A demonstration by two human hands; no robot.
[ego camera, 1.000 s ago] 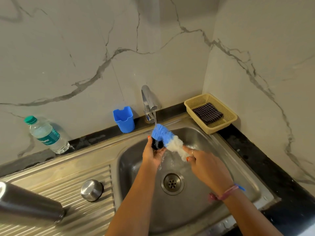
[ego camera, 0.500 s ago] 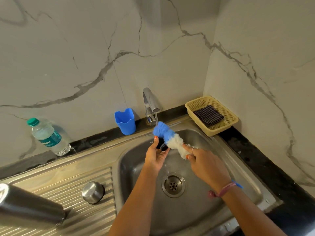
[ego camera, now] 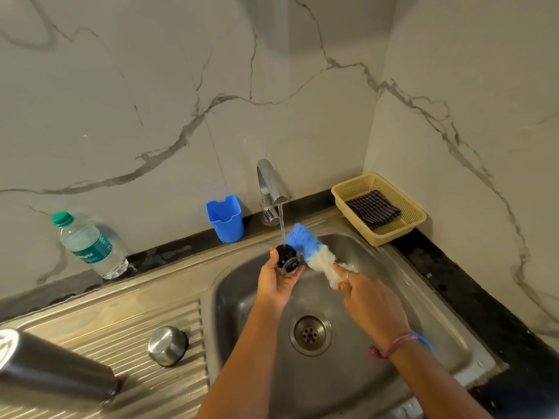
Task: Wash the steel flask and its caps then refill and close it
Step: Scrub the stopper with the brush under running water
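Under tap stream, wet black inner cap [ego camera: 286,257] w/ ribbed plug end.

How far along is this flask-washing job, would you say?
Roughly midway. The steel flask lies open on the drainboard beside its steel cap; whether they are washed, I cannot tell. In hand: the left hand holds the black inner cap under the running tap, the right hand holding the scrubber. Refilling and closing remain.

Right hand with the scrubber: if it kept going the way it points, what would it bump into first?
Probably the black inner cap held in the left hand; the scrubber in the right hand already nearly touches it.
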